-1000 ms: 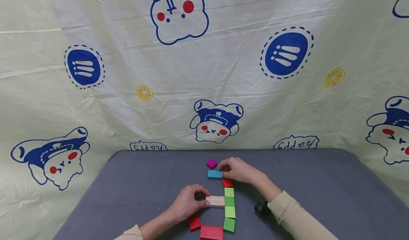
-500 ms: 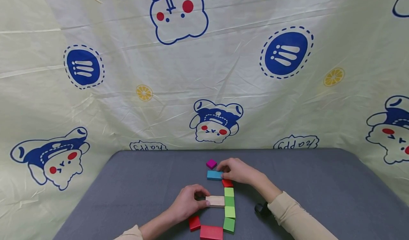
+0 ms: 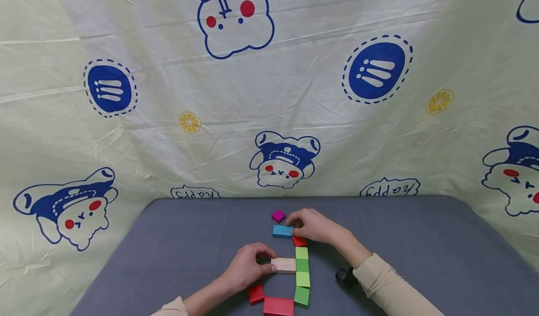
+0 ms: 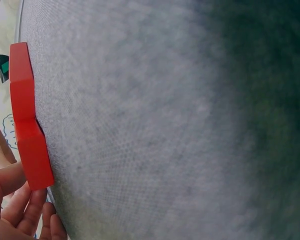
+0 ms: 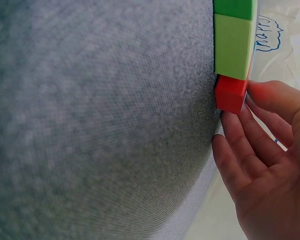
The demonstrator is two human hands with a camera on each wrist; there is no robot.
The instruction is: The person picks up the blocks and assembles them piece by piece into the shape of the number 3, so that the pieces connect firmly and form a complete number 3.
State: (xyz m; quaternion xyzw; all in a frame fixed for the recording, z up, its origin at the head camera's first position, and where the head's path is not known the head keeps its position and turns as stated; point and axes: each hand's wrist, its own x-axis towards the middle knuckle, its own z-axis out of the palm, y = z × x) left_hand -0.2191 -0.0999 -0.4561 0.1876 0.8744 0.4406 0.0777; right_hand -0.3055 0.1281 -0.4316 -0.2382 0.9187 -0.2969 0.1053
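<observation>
In the head view my left hand [image 3: 248,267] pinches the left end of a pale wooden block [image 3: 285,265] between thumb and fingers. That block's other end meets a column of light and dark green blocks [image 3: 302,279]. Farther back, my right hand [image 3: 316,225] holds the right end of a blue block [image 3: 281,231], beside a small red block [image 3: 299,241] at the column's far end. A magenta block [image 3: 278,216] sits just behind the blue one. In the right wrist view, the red block [image 5: 231,94] partly hides my fingertips.
Nearer me lie a large red block [image 3: 279,306] and a smaller red block [image 3: 256,295], touching at a corner. A black object [image 3: 346,276] shows by my right sleeve. The grey table [image 3: 177,241] ends against a printed cloth [image 3: 227,161].
The blue block has shifted very slightly left and toward me, with my right hand on it. My left hand and the pale wooden block look still.
</observation>
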